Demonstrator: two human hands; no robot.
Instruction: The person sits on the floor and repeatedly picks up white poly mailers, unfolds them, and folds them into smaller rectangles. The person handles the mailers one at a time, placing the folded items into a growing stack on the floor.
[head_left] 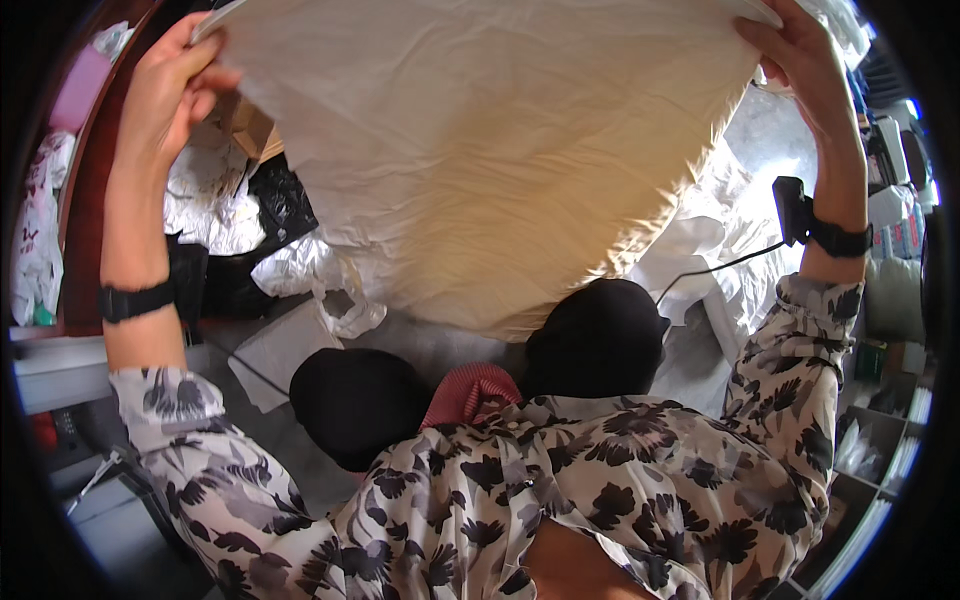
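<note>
A large cream cloth (480,150) hangs spread out in front of me, wrinkled, its lower end falling close to my knees. My left hand (170,90) pinches its upper left corner between thumb and fingers, the other fingers curled loosely. At the upper right corner, my right hand (805,60) grips the edge with the thumb on the near side. Both arms are raised and stretched wide, so the top edge runs fairly taut between the hands. The cloth's lower right edge looks frayed or gathered in the bright light. Its far side is hidden.
White plastic bags (215,200) and a black bag (282,195) lie behind the cloth on the left, near a cardboard box (250,128). Bright white sheeting (745,230) lies at the right. A red checked cloth (475,392) sits between my black-clad knees. Shelving (865,440) stands far right.
</note>
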